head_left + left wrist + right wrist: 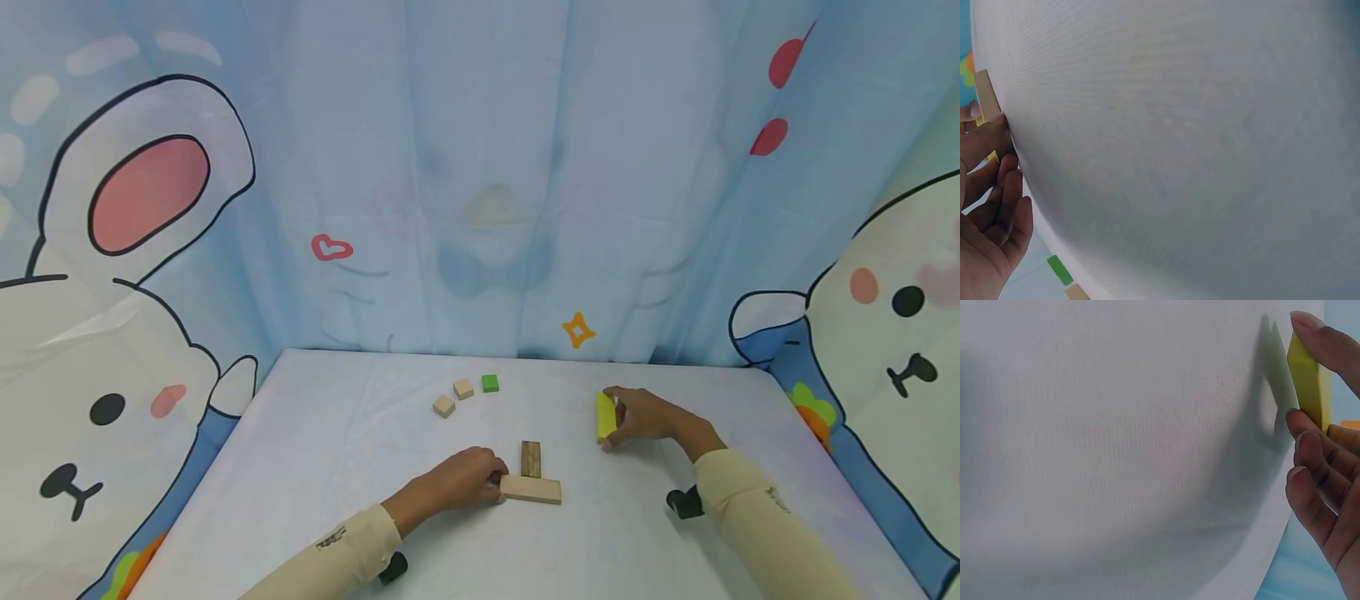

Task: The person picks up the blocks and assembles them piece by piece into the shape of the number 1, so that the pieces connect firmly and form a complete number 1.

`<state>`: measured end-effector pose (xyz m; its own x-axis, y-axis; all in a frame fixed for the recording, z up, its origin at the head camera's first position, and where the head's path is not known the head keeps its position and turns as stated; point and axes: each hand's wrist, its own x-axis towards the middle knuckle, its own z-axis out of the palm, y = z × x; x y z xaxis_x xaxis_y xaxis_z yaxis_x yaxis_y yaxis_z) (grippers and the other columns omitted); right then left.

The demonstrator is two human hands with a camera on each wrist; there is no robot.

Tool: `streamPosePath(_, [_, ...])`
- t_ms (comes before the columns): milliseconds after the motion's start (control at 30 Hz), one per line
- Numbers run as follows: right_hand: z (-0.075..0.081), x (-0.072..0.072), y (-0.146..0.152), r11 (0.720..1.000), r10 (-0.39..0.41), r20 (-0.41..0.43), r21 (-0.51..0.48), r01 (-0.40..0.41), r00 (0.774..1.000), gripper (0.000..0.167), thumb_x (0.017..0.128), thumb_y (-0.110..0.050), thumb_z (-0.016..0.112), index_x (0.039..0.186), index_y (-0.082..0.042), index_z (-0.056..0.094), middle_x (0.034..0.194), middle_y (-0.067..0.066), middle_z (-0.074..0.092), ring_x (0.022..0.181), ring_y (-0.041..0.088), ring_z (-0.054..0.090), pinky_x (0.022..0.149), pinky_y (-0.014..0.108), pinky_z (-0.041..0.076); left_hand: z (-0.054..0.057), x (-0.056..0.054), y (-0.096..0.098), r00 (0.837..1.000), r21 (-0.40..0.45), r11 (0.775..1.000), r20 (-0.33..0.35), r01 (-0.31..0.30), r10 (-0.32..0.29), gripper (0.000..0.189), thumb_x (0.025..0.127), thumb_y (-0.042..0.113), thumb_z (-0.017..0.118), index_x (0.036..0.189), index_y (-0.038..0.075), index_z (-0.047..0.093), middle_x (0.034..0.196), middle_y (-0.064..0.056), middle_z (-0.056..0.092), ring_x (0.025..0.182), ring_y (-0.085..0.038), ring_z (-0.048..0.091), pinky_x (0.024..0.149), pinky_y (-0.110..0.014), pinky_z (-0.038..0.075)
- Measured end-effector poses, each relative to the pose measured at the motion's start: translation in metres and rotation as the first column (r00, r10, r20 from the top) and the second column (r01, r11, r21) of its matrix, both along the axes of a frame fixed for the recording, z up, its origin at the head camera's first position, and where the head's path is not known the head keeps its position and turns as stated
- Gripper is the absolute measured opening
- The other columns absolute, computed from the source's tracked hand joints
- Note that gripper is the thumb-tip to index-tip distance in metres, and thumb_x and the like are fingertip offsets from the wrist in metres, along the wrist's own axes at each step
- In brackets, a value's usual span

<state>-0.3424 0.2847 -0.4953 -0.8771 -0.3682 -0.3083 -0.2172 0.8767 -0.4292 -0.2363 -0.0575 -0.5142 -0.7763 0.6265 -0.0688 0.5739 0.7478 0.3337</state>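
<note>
My left hand pinches the left end of a pale wooden block, long and flat, between thumb and fingers. Just behind that block a darker brown wooden block points away from me, its near end at the pale one's long side. In the left wrist view the pale block shows between thumb and fingers. Farther right, my right hand grips a long yellow block by its two ends. The right wrist view shows the yellow block a little above the tabletop, its shadow beside it.
Two small natural wooden cubes and a green cube lie toward the back of the white table. A blue curtain with cartoon animals hangs behind and at the sides. Each wrist carries a small black camera.
</note>
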Motion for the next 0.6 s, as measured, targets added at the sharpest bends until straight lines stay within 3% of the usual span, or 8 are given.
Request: streamPosePath(600, [0.002,0.005,-0.014,1.000,0.030,-0.024,0.000,-0.030,0.999,0.106,0.071,-0.042,0.089,0.148,0.006,0.037,0.090,0.004,0.057,0.084,0.018,0.052,0.070,0.030,0.045,0.003,0.001,-0.001,1.000,0.009,1.000,-0.009,0.012,-0.012,0.031,0.088,0.025,0.079,0.115,0.010,0.073,0.092,0.008,0.066,0.077,0.002,0.049,0.073,-0.015,0.047])
